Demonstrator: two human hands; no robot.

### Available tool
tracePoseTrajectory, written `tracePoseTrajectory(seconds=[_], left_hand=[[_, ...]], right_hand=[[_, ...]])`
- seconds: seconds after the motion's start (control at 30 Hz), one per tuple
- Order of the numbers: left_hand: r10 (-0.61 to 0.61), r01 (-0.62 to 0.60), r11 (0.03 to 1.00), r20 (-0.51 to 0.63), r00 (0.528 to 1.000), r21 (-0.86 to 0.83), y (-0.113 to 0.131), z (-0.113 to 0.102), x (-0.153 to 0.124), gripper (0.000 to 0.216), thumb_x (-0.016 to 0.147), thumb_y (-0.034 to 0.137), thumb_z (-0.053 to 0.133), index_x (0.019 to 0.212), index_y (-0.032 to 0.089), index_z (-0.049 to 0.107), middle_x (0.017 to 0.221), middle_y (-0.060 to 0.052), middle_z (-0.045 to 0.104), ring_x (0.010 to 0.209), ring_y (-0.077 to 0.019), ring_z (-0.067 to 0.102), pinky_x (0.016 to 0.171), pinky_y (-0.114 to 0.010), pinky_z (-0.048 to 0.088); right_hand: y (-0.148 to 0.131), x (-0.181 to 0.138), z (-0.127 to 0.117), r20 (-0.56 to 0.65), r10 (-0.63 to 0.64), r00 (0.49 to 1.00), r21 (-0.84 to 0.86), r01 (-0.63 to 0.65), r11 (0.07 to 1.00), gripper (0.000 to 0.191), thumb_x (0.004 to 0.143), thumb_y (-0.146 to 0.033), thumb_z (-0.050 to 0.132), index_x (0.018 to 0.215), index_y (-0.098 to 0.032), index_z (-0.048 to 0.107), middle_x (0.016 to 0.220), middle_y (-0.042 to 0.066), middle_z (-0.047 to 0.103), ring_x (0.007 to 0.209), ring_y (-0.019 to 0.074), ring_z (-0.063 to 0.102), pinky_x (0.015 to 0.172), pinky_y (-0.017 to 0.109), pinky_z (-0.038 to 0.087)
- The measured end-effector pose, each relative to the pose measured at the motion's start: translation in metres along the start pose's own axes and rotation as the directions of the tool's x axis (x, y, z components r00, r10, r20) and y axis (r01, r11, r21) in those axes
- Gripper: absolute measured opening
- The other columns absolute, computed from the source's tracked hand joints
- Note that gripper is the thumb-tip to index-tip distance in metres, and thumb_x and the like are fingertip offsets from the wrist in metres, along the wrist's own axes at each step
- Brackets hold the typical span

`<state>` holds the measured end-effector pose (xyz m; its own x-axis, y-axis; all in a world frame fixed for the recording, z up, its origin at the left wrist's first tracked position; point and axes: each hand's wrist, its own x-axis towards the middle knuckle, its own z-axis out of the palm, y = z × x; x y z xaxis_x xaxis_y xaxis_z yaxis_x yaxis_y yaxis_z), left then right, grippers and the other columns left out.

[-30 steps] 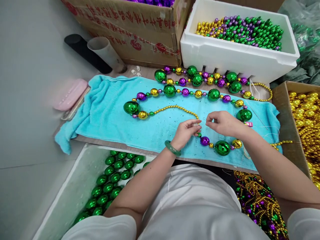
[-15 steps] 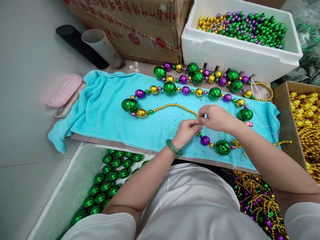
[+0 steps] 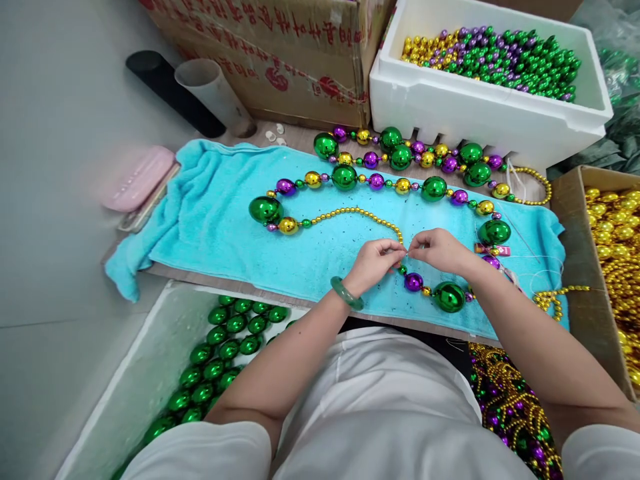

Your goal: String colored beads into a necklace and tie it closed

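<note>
A bead necklace (image 3: 345, 177) of green, purple and gold balls lies in a loop on a turquoise towel (image 3: 215, 233). Its run of small gold beads (image 3: 350, 211) leads up to the fingertips of my left hand (image 3: 375, 263), which pinch the strand just above a small green bead. A green bangle (image 3: 347, 294) circles that wrist. Fingertip to fingertip with it, my right hand (image 3: 440, 251) is closed in a pinch; what sits between its fingers is too small to make out. Under the right forearm, part of the necklace is hidden.
Behind the towel lies another bead strand (image 3: 401, 158), before a white foam box (image 3: 480, 100) of beads. A cardboard box (image 3: 575, 220) of gold beads stands right, a foam tray (image 3: 150, 333) of green balls front left. Loose thread and a short gold strand (image 3: 563, 291) lie right.
My right hand has come down slightly, its fingertips now level with the left ones. My left hand has barely moved. The whole view has shifted a little.
</note>
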<state>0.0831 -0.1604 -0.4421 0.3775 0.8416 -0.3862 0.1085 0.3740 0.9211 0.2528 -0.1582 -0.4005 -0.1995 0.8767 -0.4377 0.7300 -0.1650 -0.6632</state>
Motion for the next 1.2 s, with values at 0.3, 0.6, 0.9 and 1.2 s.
tracePoseTrajectory(seconds=[0.3, 0.6, 0.9, 1.2], left_hand=[[-0.145, 0.157, 0.958, 0.068, 0.987, -0.242, 0.006, 0.001, 0.0, 0.013, 0.068, 0.02, 0.067, 0.076, 0.012, 0.061, 0.066, -0.001, 0.062, 0.055, -0.0065, 0.054, 0.049, -0.018, 0.039], [0.232, -0.226, 0.953, -0.004, 0.973, 0.2, -0.008, -0.006, 0.001, 0.013, 0.075, 0.018, 0.063, 0.087, 0.016, 0.069, 0.076, -0.001, 0.069, 0.065, -0.0101, 0.058, 0.061, -0.023, 0.044], [0.699, -0.591, 0.533, 0.079, 0.711, 0.606, -0.023, -0.004, -0.003, 0.032, 0.085, 0.014, 0.055, 0.114, 0.023, 0.067, 0.097, -0.002, 0.074, 0.079, -0.0133, 0.059, 0.078, -0.03, 0.046], [0.806, -0.655, 0.423, 0.07, 0.588, 0.626, -0.032, 0.0, 0.004, 0.034, 0.087, 0.014, 0.055, 0.118, 0.024, 0.064, 0.093, -0.001, 0.075, 0.076, -0.0111, 0.064, 0.075, -0.029, 0.047]], right_hand=[[-0.015, -0.03, 0.03, -0.241, -0.189, 0.952, -0.451, 0.063, 0.89, 0.023, 0.086, -0.024, 0.044, 0.088, -0.017, 0.065, 0.091, 0.007, 0.065, 0.076, 0.017, 0.057, 0.06, 0.027, 0.033], [0.006, -0.017, 0.022, -0.236, -0.116, 0.965, -0.11, 0.092, 0.99, 0.019, 0.082, -0.023, 0.051, 0.086, -0.015, 0.068, 0.083, 0.005, 0.066, 0.07, 0.0143, 0.054, 0.064, 0.027, 0.036], [0.013, 0.02, 0.013, 0.155, 0.014, 0.988, 0.502, -0.09, 0.86, 0.021, 0.061, -0.026, 0.062, 0.075, -0.012, 0.067, 0.048, -0.007, 0.045, 0.044, 0.0051, 0.031, 0.047, 0.023, 0.023], [0.016, 0.024, 0.014, 0.207, -0.035, 0.978, 0.546, -0.085, 0.834, 0.028, 0.053, -0.029, 0.07, 0.074, -0.01, 0.068, 0.054, -0.005, 0.054, 0.049, 0.0053, 0.036, 0.049, 0.023, 0.025]])
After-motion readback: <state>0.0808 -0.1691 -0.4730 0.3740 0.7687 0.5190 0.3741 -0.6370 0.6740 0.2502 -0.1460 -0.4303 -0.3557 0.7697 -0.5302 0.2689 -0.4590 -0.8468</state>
